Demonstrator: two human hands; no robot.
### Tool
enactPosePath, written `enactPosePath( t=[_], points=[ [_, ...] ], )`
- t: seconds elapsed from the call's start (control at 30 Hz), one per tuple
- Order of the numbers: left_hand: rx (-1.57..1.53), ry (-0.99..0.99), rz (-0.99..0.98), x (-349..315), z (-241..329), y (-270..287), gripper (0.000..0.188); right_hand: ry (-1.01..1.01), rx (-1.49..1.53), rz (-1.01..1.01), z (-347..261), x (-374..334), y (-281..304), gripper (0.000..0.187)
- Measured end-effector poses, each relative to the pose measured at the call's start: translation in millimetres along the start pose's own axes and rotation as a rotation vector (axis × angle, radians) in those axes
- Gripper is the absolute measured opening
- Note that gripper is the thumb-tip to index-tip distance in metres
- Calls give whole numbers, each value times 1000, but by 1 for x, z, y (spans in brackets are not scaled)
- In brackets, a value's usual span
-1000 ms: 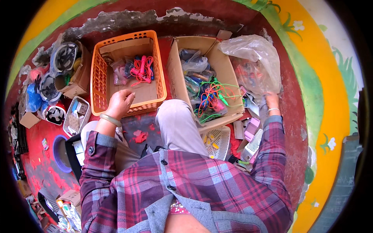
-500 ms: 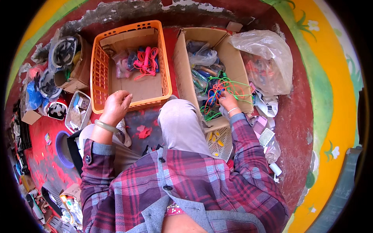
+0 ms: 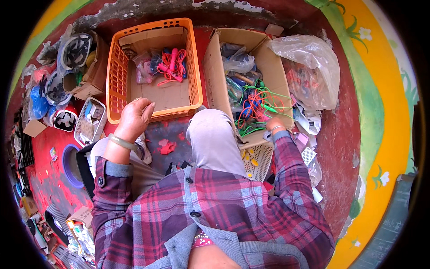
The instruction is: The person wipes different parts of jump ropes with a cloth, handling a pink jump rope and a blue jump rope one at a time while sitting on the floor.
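My left hand point(image 3: 135, 117) is just short of the near rim of the orange plastic basket point(image 3: 195, 71), thumb and fingertips pressed together with nothing visible in them. A pink skipping rope point(image 3: 172, 67) and small bagged items lie on the basket's cardboard liner. My right hand point(image 3: 274, 124) is inside the near right corner of the cardboard box point(image 3: 275, 67), its fingers curled at the tangled skipping ropes point(image 3: 255, 105). Red, green and blue cords loop there, and a bright green handle point(image 3: 268, 108) lies just above the fingers. What that hand grips is hidden.
A clear plastic bag point(image 3: 309, 58) of reddish items stands right of the box. A perforated white tray point(image 3: 262, 168) with yellow pieces is below the box. Left are a white basket point(image 3: 79, 130), a purple basin point(image 3: 67, 166) and a smaller box point(image 3: 96, 74) with bagged goods.
My right hand has drawn slightly right and nearer to me, and a green handle now shows among the cords. My left hand has hardly moved in relation to the basket.
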State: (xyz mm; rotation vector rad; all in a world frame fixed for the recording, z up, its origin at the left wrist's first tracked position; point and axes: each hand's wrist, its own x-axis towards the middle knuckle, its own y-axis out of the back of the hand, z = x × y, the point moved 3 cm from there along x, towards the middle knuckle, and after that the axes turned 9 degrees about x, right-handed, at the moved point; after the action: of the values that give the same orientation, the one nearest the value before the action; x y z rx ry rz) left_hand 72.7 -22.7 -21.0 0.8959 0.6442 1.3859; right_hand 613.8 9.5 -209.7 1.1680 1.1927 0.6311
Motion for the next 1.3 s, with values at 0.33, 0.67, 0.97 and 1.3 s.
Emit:
enactPosePath(
  t=[0.33,0.67,0.97,1.3],
  points=[
    [-15,81,-26,-1,-2,3,16,25,783,-184,-69,44,-33,44],
    [-4,42,6,-8,-1,12,12,-56,203,-391,-103,70,-39,70],
    [-36,1,-18,-7,-1,15,14,30,439,-156,-39,62,-52,29],
    [-17,-32,55,-21,-1,18,18,274,1657,-319,-37,-83,191,17]
  ],
)
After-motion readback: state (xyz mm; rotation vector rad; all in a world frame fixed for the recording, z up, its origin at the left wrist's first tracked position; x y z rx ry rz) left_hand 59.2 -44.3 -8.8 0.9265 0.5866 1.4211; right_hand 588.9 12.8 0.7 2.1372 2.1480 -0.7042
